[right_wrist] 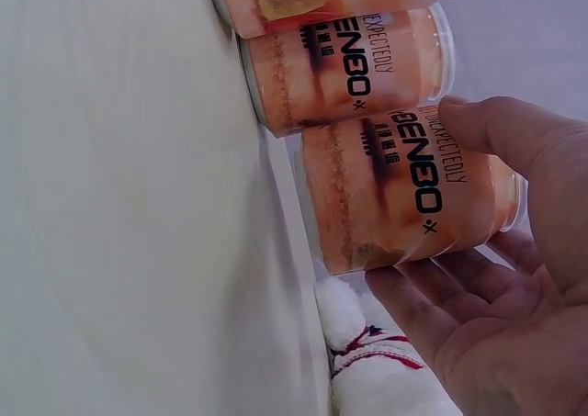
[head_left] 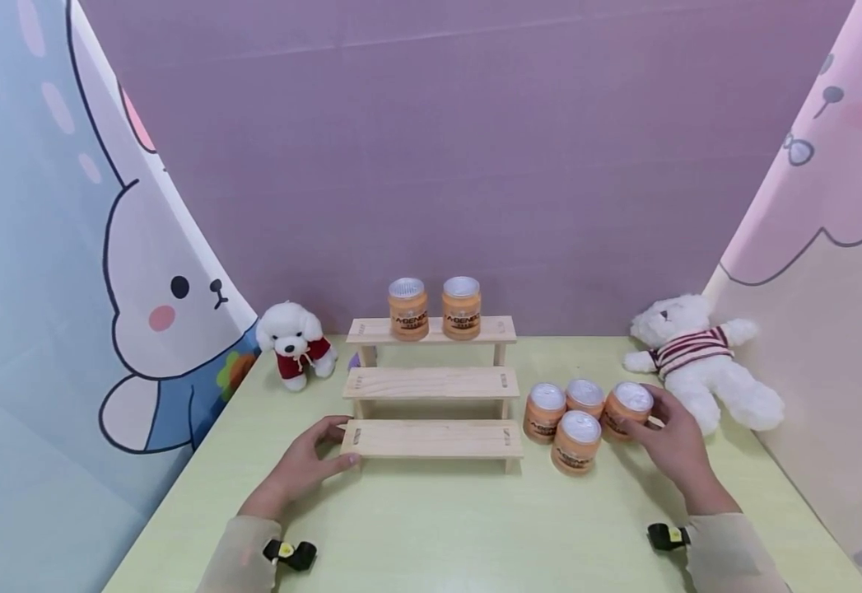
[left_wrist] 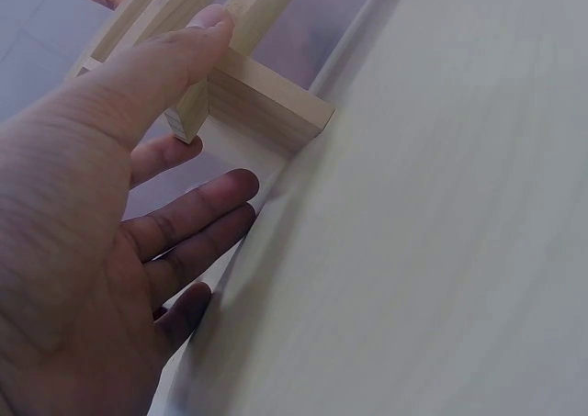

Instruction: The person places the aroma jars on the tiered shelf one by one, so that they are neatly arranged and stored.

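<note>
My right hand (head_left: 673,438) holds an orange can (head_left: 627,409) with a silver lid, thumb on one side and fingers round the other. In the right wrist view this can (right_wrist: 404,191) shows black lettering and leans slightly beside its neighbours. Three more such cans, among them the front can (head_left: 576,442), stand close by on its left. My left hand (head_left: 303,463) grips the left end of the lowest step of a wooden tiered stand (head_left: 431,439). In the left wrist view the thumb lies over the step's end (left_wrist: 188,113) and the index fingertip touches its corner; the other fingers extend below.
Two matching cans, a left can (head_left: 408,310) and a right can (head_left: 462,309), stand on the top step (head_left: 362,331). A white plush dog (head_left: 293,342) sits at the back left of the table (head_left: 431,535). A white teddy bear (head_left: 697,354) leans at the right wall.
</note>
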{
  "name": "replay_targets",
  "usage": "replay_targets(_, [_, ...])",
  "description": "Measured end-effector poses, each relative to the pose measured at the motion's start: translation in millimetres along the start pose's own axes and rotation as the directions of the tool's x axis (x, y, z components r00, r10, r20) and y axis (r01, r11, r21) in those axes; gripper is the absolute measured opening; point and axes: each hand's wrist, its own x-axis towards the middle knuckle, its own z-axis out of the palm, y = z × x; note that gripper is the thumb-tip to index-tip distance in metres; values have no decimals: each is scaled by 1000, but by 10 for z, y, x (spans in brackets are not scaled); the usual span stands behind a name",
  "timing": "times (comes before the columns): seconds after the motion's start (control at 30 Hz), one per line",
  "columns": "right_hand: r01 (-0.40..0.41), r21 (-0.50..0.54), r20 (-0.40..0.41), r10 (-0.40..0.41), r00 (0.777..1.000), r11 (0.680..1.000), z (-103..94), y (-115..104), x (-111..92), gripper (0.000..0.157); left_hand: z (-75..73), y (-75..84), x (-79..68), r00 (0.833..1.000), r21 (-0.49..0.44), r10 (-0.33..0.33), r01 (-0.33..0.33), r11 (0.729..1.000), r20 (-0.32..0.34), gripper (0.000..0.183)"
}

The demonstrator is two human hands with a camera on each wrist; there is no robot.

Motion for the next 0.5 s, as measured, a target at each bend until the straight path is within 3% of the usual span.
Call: replay_targets(0.5, [11, -15, -92, -13, 996, 1000, -112, -166, -11, 76, 9, 31, -7, 1000, 1, -14, 14, 1000, -6, 65])
